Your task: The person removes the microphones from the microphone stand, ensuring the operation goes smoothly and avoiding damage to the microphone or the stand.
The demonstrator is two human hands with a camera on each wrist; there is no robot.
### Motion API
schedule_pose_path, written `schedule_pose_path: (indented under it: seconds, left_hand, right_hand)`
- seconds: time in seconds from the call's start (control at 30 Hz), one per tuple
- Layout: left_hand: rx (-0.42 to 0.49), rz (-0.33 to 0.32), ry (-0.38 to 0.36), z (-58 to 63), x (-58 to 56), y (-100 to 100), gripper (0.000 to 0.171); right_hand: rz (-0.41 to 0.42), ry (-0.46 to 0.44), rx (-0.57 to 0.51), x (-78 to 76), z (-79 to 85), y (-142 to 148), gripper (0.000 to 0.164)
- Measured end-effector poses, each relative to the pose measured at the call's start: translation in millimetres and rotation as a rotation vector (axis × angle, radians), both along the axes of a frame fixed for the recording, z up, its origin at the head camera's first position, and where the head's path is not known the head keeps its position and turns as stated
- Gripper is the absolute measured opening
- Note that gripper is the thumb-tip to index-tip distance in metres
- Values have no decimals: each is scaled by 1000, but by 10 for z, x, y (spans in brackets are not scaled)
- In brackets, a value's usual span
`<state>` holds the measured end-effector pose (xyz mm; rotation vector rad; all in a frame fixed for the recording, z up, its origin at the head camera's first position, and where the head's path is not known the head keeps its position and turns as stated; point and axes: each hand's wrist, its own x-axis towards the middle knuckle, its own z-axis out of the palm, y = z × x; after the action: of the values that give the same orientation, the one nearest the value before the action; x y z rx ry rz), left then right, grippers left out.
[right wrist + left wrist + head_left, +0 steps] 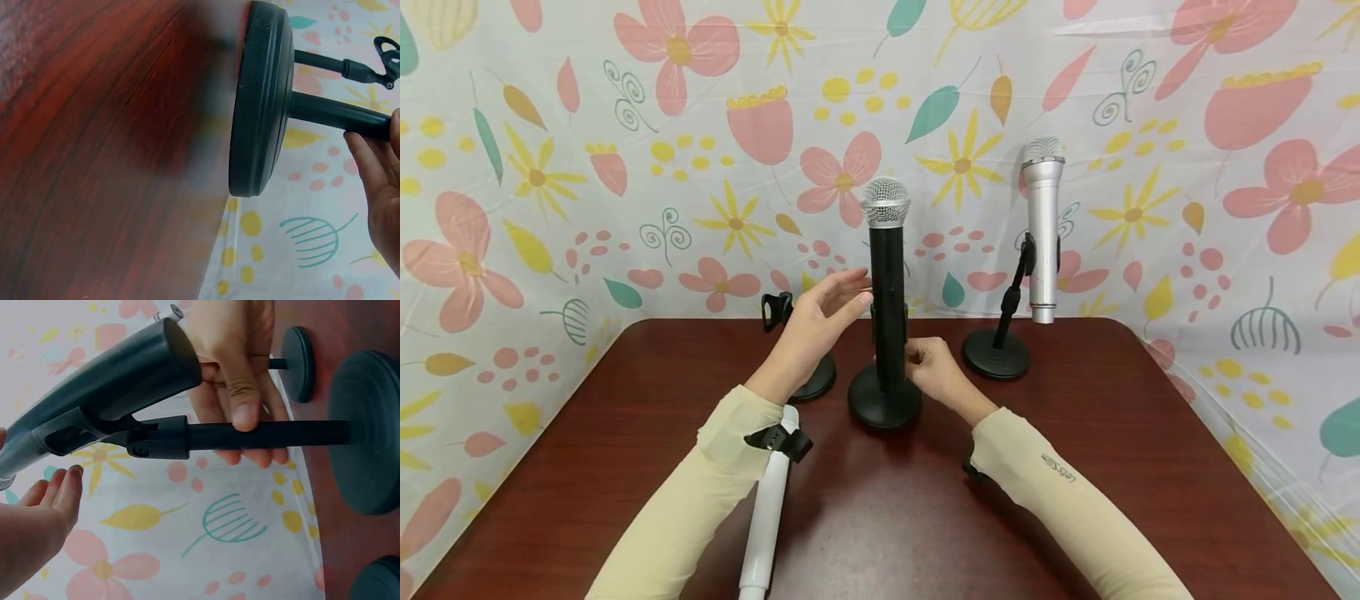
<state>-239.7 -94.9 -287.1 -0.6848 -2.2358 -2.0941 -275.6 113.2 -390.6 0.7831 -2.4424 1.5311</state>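
Observation:
A black microphone [889,283] with a silver mesh head sits in the clip of a black desk stand [883,407] at the table's middle. My right hand [938,371] grips the stand's pole [300,433] below the clip, thumb in front and fingers behind in the left wrist view. On the microphone's other side, my left hand [808,333] is raised with loosely bent fingers; the left wrist view shows these fingers [65,494] apart from the handle. The right wrist view shows the round base [262,106] and my right fingers [369,159] at the pole.
A silver microphone [1043,233] hangs in a second stand [996,354] at the back right. Behind my left hand stands another stand [816,382] with a bare clip. A white microphone [767,517] lies partly under my left forearm. Patterned cloth [962,83] surrounds the table.

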Motion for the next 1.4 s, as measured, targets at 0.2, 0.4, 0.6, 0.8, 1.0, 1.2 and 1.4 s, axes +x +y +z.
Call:
schedule_pose_path:
  seconds: [0.2,0.4,0.6,0.8,1.0,1.2,1.4]
  left_hand:
    - [4,-25,-24,115,-32,75,56]
    - [-23,-29,-31,166,-46,128,54]
    - [-25,-32,-29,175,-54,151,56]
    - [-5,-27,-17,192,-56,137,55]
    - [27,-5,5,181,-69,103,50]
    - [37,20,12,214,-72,88,50]
    - [51,38,6,240,-72,89,51]
  right_hand:
    - [35,22,-5,46,-1,-23,21]
    - [37,28,11,82,-11,-28,23]
    - [40,33,20,190,115,-58,23]
    - [35,52,26,77,0,-35,23]
    - [42,71,26,46,-20,-36,22]
    - [35,91,41,46,-2,-41,19]
    - [30,94,37,52,1,-40,19]
